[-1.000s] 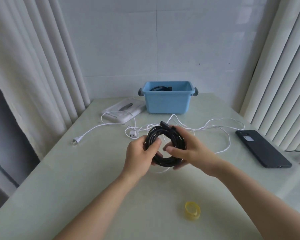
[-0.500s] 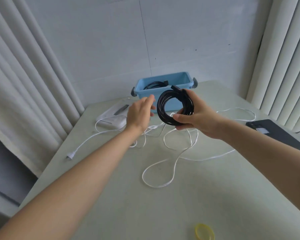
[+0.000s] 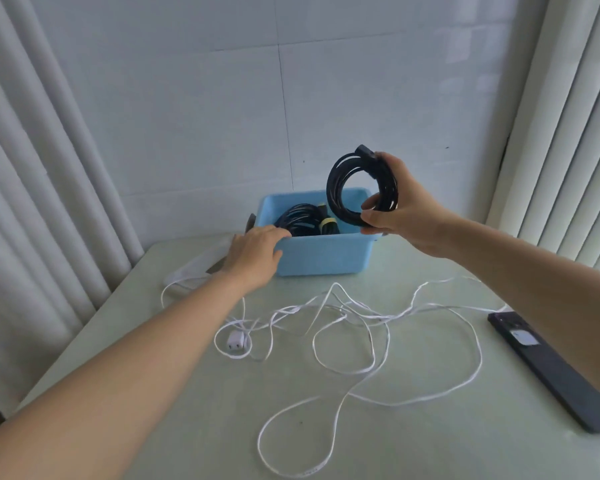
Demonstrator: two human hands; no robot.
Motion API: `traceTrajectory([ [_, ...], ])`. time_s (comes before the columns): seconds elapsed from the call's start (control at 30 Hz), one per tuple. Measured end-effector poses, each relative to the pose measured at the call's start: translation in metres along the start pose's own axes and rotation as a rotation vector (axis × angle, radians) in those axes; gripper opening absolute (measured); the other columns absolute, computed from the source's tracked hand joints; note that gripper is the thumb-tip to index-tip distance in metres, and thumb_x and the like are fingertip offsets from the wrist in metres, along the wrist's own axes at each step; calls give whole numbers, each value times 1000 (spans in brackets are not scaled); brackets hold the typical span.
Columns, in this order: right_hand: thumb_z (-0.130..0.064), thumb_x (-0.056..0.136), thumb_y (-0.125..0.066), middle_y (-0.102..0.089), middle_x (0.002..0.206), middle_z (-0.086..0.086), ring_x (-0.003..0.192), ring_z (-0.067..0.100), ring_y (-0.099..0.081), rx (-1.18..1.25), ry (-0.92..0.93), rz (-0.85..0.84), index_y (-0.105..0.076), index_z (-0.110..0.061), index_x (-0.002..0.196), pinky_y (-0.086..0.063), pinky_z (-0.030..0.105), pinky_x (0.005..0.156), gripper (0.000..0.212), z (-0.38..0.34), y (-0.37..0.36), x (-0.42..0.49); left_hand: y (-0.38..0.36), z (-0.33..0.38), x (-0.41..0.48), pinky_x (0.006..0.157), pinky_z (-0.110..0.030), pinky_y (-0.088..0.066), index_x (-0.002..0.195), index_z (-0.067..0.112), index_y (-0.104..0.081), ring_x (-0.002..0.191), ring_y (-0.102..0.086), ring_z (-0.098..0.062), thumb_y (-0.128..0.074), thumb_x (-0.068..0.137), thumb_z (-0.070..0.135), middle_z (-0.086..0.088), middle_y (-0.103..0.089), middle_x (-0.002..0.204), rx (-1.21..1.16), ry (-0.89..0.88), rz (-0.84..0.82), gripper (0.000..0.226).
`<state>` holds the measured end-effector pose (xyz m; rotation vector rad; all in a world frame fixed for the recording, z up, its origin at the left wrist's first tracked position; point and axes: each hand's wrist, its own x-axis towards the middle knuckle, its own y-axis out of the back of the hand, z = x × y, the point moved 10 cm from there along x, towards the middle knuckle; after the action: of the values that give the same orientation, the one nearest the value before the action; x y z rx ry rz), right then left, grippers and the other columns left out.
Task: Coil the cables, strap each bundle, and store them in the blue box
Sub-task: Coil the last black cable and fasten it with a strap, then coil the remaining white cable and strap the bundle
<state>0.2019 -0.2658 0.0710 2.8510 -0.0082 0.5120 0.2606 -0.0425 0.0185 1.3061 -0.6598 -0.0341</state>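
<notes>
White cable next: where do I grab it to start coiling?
Probably at the plug, pinched from above: it lies flat on the table, a rigid free end at the white cable's left side. The left hand is nearer; the right hand grips the black coil.

The black coil (image 3: 333,192) in my right hand (image 3: 406,209) looks rubbery, with a dull sheen. The blue box (image 3: 323,254) is smooth matt plastic. The white cable (image 3: 371,370) looks slick and slightly glossy on the smooth, faintly reflective table (image 3: 430,445). The curtains (image 3: 32,202) are soft matt cloth; the wall tiles (image 3: 361,98) shine.
</notes>
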Motion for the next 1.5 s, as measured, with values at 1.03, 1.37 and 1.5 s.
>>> traceTrajectory([
  [1.03,-19,89,-69,-64,126,6,116,28,-59,-886,31,-25,-60,-16,132,-44,38,102,45,28,-36,36,-19,5,-15,108,-49,-37,160,19,-8,148,-14,-27,-54,96,33,1,-6,168,212,90,-223,80],
  [1.37,-8,85,-73,-70,93,-6,85,17,-66,-580,186,-3,-74,-16,102,-55,33,86,18,-14,-38,-66,22,32,-71,103,-34,-43,118,26,-71,122,-56,-18,-69,89,27,4,-66,127,-286,75,-146,29],
  [1.5,-14,84,-76,-74,91,-7,85,13,-68,-547,187,-90,-75,-18,101,-55,28,81,17,-19,-50,-122,27,62,-126,94,-30,-47,103,29,-76,103,-60,-8,-71,89,30,10,-70,108,-480,55,-162,14],
])
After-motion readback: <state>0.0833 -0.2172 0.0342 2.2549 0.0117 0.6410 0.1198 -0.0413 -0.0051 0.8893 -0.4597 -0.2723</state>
